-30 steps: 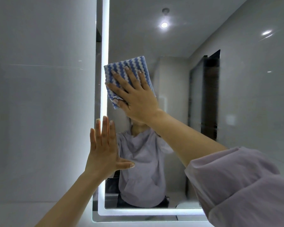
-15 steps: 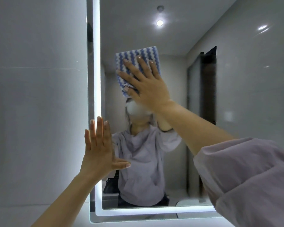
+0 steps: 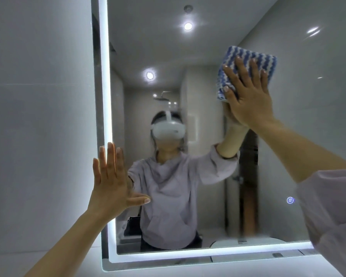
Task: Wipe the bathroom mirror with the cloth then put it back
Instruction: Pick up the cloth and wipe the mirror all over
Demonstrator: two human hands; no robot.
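Since 1 second ago the right hand (image 3: 248, 96) has slid the cloth (image 3: 246, 70) rightward to the mirror's (image 3: 198, 56) upper right, fingers flat pressing it, left hand (image 3: 112, 184) spread open on the lit edge; wiping continues, return undone.

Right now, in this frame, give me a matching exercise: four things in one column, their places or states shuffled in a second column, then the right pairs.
Things
1 cloth
2 left hand
3 right hand
4 glowing button

Places or states
A flat at the lit left edge of the mirror, holding nothing
B blue and white, upper right of the glass
C straight fingers pressing the cloth
D lower right of the glass

Pairs: 1-B, 2-A, 3-C, 4-D
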